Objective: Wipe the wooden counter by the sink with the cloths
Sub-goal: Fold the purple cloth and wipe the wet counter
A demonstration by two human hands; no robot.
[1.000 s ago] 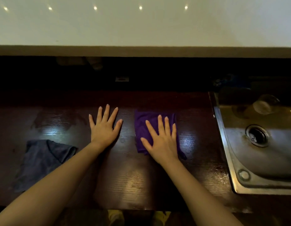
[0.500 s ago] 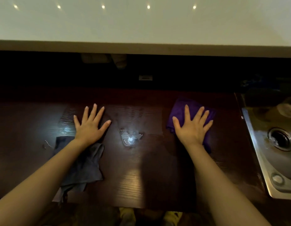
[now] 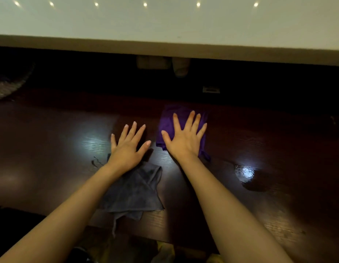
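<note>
My right hand point(image 3: 184, 141) lies flat, fingers spread, pressing on a folded purple cloth point(image 3: 165, 126) on the dark wooden counter point(image 3: 51, 149). Beside it, my left hand point(image 3: 128, 149) is also flat with fingers apart. Its palm heel rests on the far edge of a crumpled grey cloth point(image 3: 134, 190), which trails back to the counter's near edge. The two hands are about a hand's width apart.
A wet, shiny patch point(image 3: 246, 173) sits on the wood to the right of my right arm. A pale upper ledge point(image 3: 165, 48) overhangs the dark back of the counter, where a small wall outlet point(image 3: 211, 90) shows. The sink is out of frame.
My left hand moved left onto the grey cloth. My right hand slid the purple cloth right, then back left beside the left hand. The view swung left, losing the sink.
</note>
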